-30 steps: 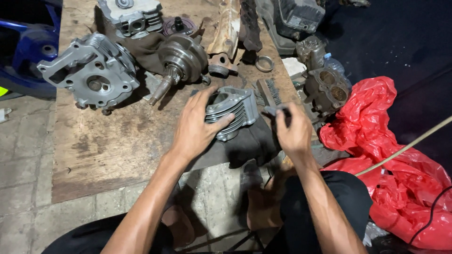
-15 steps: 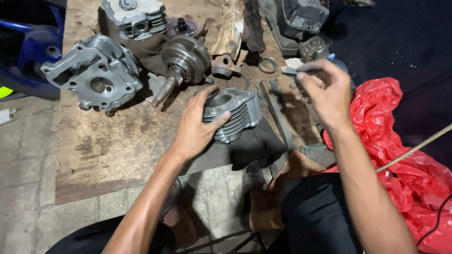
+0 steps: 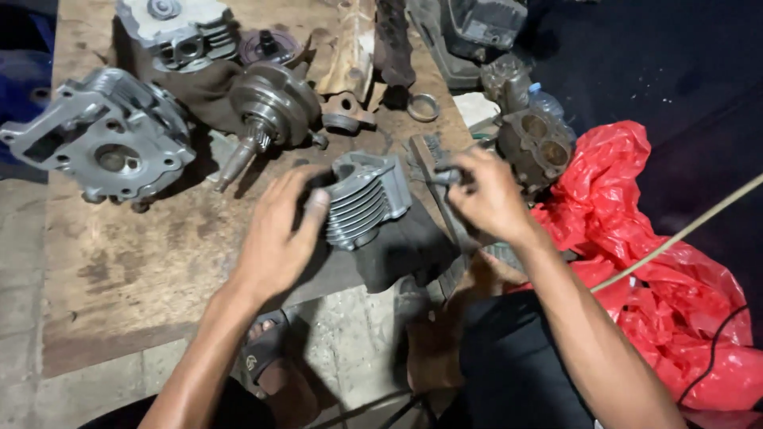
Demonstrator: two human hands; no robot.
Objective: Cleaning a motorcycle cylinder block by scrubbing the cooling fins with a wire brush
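A grey finned engine cylinder lies on a dark cloth at the front edge of a worn wooden board. My left hand grips the cylinder from its left side, thumb across the fins. My right hand is just right of the cylinder, fingers pinched around a small dark metal part whose shape I cannot make out.
On the board lie a crankcase half, a cylinder head, a crankshaft, a metal ring and other engine parts. A carburettor-like block sits at the right edge. Red plastic sheet covers the floor at right.
My right hand went from beside the cylinder up to the parts at the right, then came back down next to the cylinder with a small part pinched. The left hand stayed on the cylinder.
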